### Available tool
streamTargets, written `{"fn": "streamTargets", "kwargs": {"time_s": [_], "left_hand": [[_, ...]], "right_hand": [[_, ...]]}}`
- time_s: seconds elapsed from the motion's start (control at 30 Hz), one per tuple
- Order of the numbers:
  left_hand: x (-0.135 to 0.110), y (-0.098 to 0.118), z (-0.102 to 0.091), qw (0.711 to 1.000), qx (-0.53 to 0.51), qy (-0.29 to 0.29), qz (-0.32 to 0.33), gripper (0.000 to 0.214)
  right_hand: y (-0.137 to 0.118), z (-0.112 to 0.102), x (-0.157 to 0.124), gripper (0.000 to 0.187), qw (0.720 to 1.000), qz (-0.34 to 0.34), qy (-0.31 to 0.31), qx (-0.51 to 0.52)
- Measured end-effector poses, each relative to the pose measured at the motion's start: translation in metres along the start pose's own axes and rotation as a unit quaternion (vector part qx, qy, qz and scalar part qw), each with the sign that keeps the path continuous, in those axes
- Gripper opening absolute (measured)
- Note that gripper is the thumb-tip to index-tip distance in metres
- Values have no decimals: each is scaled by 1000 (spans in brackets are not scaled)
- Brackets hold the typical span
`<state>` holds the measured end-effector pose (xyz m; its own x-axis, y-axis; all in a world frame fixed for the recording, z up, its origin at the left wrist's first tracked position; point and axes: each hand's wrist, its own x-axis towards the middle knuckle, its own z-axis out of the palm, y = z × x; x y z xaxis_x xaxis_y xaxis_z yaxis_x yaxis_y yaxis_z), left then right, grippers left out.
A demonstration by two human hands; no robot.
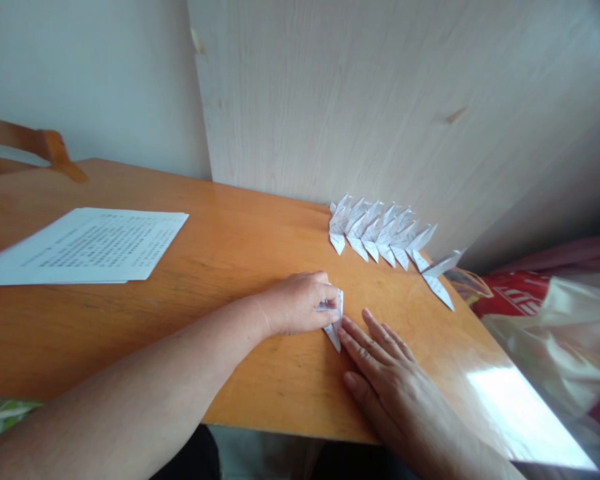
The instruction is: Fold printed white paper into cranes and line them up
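My left hand [300, 303] rests on the wooden table [220, 267], its fingers curled round a small folded piece of printed white paper [335, 320] that it pins to the tabletop. My right hand [380, 360] lies flat beside it, fingers stretched out, with the fingertips touching the lower edge of the same folded paper. Behind them, a row of several finished folded paper pieces [380, 233] lies along the far side of the table.
A stack of printed sheets [90, 247] lies at the left of the table. A pale wooden board [380, 100] leans behind the table. A red and clear plastic bag [545, 320] sits off the right edge. An orange chair back [45, 147] shows at far left.
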<state>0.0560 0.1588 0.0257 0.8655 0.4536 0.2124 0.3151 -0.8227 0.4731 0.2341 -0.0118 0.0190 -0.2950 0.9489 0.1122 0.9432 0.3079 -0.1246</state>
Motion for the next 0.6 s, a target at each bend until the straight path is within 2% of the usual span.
{"fn": "streamTargets", "kwargs": {"time_s": [0.6], "left_hand": [[1, 0, 0, 1000, -11, -4, -2, 10]], "right_hand": [[-4, -1, 1, 58, 999, -2, 6, -36]]}}
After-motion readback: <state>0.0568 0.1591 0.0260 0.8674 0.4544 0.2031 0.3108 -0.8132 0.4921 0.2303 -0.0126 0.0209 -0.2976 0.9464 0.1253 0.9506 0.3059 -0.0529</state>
